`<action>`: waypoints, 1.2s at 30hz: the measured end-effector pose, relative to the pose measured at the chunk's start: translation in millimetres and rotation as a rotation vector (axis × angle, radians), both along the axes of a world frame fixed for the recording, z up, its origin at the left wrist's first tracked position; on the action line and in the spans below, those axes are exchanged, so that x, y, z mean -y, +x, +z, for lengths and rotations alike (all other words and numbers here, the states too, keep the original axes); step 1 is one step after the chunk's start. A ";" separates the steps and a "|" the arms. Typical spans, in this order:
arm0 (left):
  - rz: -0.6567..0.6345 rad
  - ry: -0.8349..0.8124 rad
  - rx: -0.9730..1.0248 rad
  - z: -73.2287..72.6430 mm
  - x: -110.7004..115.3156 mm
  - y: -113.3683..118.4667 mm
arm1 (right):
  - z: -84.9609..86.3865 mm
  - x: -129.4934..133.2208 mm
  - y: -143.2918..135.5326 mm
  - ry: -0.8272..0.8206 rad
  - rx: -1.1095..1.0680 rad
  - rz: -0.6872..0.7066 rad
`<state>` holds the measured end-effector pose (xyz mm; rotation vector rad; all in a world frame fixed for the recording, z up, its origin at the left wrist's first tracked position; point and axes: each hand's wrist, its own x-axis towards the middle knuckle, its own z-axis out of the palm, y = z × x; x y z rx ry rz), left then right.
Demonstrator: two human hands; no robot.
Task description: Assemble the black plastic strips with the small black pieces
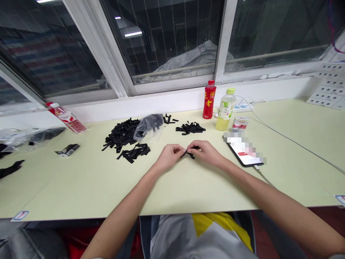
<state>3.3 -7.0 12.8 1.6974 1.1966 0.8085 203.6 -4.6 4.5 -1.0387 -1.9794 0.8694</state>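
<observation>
My left hand (170, 155) and my right hand (205, 151) meet over the middle of the table, fingertips nearly touching. Between them is a short black fabric strip (184, 154), pinched by the left thumb and fingers. The right fingers are closed on a black piece too, its end showing beside the index finger. Small black bits (191, 155) lie just under the right fingertips. Beyond my hands is a small pile of black strips (191, 127). To the left spreads a larger heap of black strips (121, 135), with a clear plastic bag (148, 126) of dark pieces against it.
A red bottle (209, 100) and a yellow-capped bottle (225, 109) stand at the back. Right of my hands are a small box (240, 124) and a phone (244, 151) with a cable. At left lie a crumpled black packet (67, 150) and a tilted red-and-white bottle (67, 118).
</observation>
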 end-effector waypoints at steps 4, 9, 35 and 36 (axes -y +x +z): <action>-0.020 -0.081 0.147 -2.9 -0.9 0.8 | -0.1 3.2 -2.7 0.001 -0.025 -0.026; -0.047 -0.124 0.210 -6.8 -0.6 2.4 | -1.4 3.9 -3.3 0.001 -0.029 -0.050; -0.153 -0.058 0.071 1.3 5.9 1.7 | 6.4 -3.7 9.8 -0.078 0.026 -0.014; -0.151 -0.056 0.074 1.5 6.2 2.0 | 6.7 -3.6 9.9 -0.081 0.028 -0.016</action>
